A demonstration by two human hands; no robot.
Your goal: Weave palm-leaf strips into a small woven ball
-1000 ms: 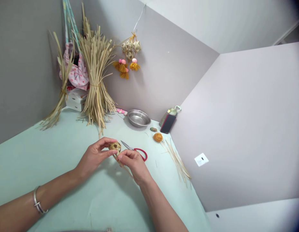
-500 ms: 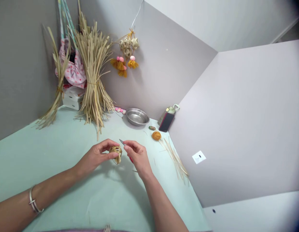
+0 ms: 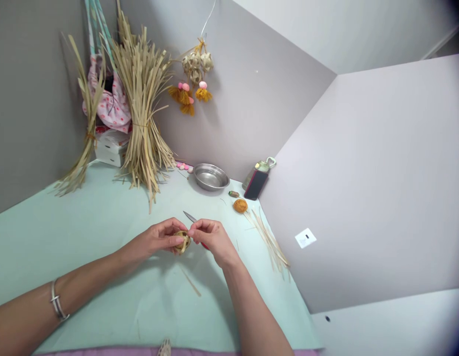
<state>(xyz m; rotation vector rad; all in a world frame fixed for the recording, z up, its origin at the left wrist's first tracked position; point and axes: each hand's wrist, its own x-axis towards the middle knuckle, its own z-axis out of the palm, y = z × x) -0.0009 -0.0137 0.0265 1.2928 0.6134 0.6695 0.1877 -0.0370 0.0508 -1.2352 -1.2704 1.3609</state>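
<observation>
A small ball woven from pale straw strips (image 3: 184,244) sits between the thumb and fingers of my left hand (image 3: 160,238). My right hand (image 3: 214,241) is closed in a pinch, thumb and forefinger touching the ball's upper right edge; whether a strip end is between them is hidden. Behind and partly under the right hand are scissors (image 3: 188,216), apparently lying on the table, with a pointed blade and a bit of red handle showing. A loose straw strip (image 3: 192,283) lies in front of the ball.
A metal bowl (image 3: 211,177), orange yarn ball (image 3: 240,205), thread spool (image 3: 233,194) and phone (image 3: 256,185) against a bottle stand behind. Straw strips (image 3: 271,242) lie right. A large straw bundle (image 3: 142,109) leans back left. Finished woven balls (image 3: 195,62) hang on the wall.
My right hand has lowered slightly and its fingertips have moved left onto the ball. A loose straw strip now lies on the table in front. The view has shifted slightly.
</observation>
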